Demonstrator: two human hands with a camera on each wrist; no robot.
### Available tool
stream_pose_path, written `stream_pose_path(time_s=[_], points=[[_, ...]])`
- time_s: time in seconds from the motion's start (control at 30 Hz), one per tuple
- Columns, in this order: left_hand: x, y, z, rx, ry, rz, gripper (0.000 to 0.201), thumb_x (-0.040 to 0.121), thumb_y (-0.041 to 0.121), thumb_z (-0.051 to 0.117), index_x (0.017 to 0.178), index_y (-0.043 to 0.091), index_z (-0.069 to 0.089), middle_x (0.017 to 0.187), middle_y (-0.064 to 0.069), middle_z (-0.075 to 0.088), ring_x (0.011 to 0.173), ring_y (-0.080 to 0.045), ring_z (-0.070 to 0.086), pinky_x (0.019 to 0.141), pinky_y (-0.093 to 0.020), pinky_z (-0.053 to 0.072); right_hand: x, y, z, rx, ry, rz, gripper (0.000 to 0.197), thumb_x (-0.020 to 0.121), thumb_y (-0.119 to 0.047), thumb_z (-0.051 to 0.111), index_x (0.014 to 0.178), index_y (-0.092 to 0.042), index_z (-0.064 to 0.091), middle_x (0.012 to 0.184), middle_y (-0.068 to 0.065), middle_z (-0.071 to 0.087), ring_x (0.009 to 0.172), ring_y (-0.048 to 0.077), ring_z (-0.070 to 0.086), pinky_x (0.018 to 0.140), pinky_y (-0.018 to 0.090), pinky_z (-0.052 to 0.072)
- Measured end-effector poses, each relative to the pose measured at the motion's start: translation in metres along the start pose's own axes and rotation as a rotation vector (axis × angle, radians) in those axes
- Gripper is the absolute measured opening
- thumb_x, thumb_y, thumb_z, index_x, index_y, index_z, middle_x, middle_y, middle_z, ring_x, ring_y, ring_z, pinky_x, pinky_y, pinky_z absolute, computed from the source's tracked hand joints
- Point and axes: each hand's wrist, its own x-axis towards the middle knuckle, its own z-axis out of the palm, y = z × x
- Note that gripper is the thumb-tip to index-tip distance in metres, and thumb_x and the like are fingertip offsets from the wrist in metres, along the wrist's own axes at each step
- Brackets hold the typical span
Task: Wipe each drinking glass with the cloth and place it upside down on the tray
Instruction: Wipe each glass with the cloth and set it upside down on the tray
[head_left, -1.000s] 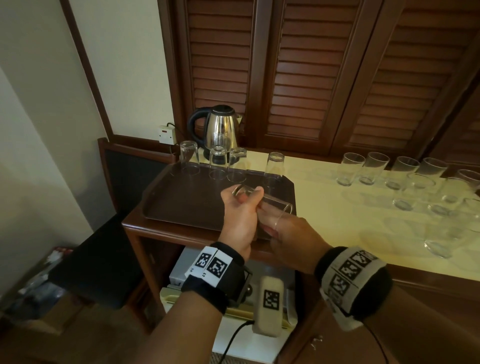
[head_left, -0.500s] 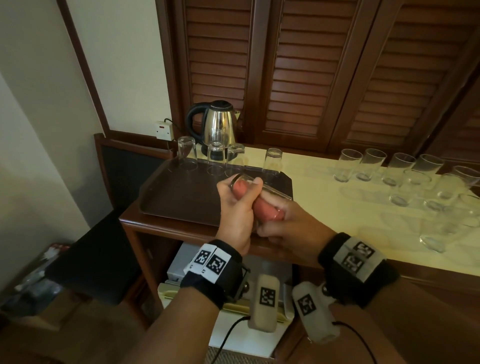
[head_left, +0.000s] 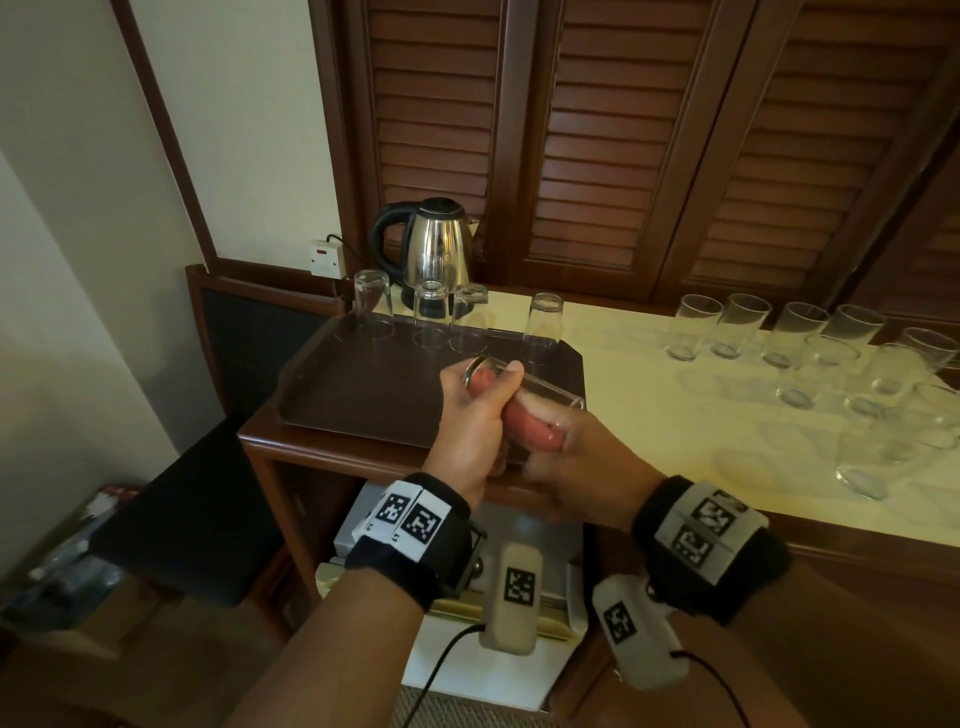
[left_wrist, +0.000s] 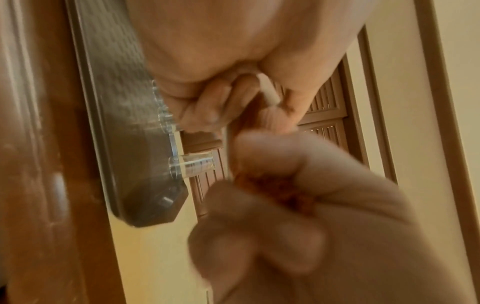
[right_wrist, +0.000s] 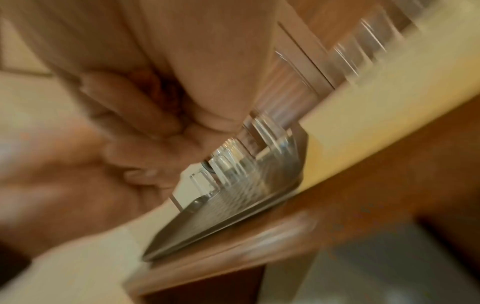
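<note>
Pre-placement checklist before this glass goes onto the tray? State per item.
1. Left hand grips the held glass: ok.
2. Right hand has the reddish cloth pushed inside the glass: ok.
3. Wipe finished: cannot tell; the cloth is not yet out.
4. Glass turned mouth-down: not ok, it lies roughly sideways.
5. Free spot on the tray: ok, bare surface in front of the four upside-down glasses.
6. Upright glasses on the counter out of the hands' way: ok, they stand off to the right.
</note>
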Motion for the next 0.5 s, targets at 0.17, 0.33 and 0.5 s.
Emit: stream_pose_path(time_s=[0.17,0.33,0.5], points=[[0.0,-0.005,0.0,-0.088,0.072,-0.021,0.035,0.103,0.031,0.065,0.129,0.024,0.044,0.121,-0.013,0.063,0.107,-0.03,0.068,0.094,-0.053,0.058,0.005,0.007,0.009,-0.399,-0.008,-0.166,0.064,0.09,-0.029,0.072,0.148,-0.027,0.046,0.128,-0.014,0.061,0.107,0.001,0.063,0.091,0.031,0.057],[0.004,-0.008,0.002,-0.07,0.055,0.075,0.037,0.1,0.03,0.069,0.126,0.023,0.044,0.118,-0.01,0.061,0.105,-0.025,0.069,0.094,-0.048,0.06,0.001,-0.003,-0.003,0.248,-0.031,0.114,0.063,0.088,0.014,0.055,0.136,-0.026,0.057,0.069,0.01,0.06,0.06,0.02,0.059,0.058,0.043,0.05],[0.009,-0.003,-0.002,-0.025,0.057,-0.059,0.041,0.101,0.036,0.068,0.13,0.026,0.042,0.123,-0.012,0.063,0.11,-0.029,0.068,0.095,-0.046,0.056,0.004,0.007,0.007,-0.577,-0.023,-0.197,0.064,0.086,-0.035,0.075,0.144,-0.026,0.051,0.141,-0.013,0.054,0.118,-0.004,0.055,0.104,0.029,0.049]])
